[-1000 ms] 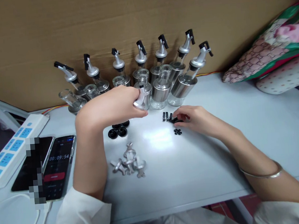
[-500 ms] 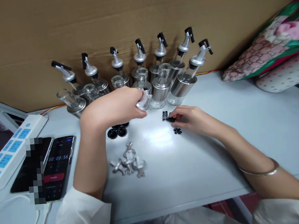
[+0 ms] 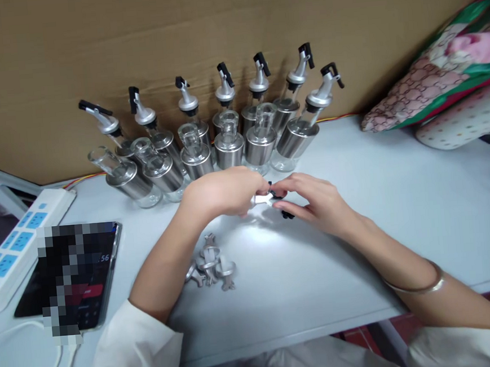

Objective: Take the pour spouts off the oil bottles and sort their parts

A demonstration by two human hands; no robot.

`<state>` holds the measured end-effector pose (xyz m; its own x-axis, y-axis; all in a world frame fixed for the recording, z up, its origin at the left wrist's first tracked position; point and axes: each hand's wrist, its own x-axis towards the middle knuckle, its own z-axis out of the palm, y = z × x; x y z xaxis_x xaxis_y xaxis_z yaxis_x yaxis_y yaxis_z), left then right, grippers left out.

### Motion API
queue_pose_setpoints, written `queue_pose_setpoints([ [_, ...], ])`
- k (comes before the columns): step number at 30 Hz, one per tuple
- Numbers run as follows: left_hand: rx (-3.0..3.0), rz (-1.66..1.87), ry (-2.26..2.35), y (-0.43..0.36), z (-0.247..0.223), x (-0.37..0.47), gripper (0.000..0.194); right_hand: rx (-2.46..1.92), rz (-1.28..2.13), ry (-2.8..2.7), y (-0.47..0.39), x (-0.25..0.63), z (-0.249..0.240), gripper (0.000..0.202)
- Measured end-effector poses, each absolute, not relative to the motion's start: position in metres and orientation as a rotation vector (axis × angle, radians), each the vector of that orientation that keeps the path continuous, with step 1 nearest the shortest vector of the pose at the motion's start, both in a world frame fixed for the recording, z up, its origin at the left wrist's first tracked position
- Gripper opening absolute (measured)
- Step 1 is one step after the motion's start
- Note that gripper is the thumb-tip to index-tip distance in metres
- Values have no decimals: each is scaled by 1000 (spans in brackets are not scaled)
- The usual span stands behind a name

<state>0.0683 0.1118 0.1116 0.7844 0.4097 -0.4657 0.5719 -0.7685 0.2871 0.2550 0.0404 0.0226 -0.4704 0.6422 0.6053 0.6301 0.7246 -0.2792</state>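
My left hand (image 3: 228, 191), closed, grips a silver pour spout (image 3: 264, 199) with its forked end turned to the right. At that end, my right hand (image 3: 316, 201) pinches a small black lever (image 3: 277, 194) between thumb and fingers. The two parts meet or nearly touch; my fingers hide whether they are joined. Just under the right fingertips lie small black rings (image 3: 288, 214), partly covered. Several loose silver spouts (image 3: 211, 259) are piled on the table below my left wrist.
Behind my hands stand open glass bottles (image 3: 198, 159) with steel sleeves. A row of bottles with fitted spouts (image 3: 320, 95) lines the cardboard wall (image 3: 232, 20). Left are a power strip (image 3: 20, 241) and phones (image 3: 104, 285); right, a patterned bag (image 3: 416, 91).
My left hand has come down and to the right with the spout, bringing it to my right hand. The right hand has lifted the black lever slightly to meet it.
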Motion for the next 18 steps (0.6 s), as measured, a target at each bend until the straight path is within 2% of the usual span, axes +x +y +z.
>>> queue_pose_setpoints([
  [4,2535,-550,623,116,109,69,30,-898,45,-2198,38,251,22,12],
  [11,2504,-532,457,126,109,65,26,-846,65,-2188,33,249,23,12],
  [15,2514,-493,522,123,111,64,33,-895,21,-2203,34,248,22,10],
  [18,2520,-448,523,119,113,66,26,-933,9,-2221,35,247,23,18],
])
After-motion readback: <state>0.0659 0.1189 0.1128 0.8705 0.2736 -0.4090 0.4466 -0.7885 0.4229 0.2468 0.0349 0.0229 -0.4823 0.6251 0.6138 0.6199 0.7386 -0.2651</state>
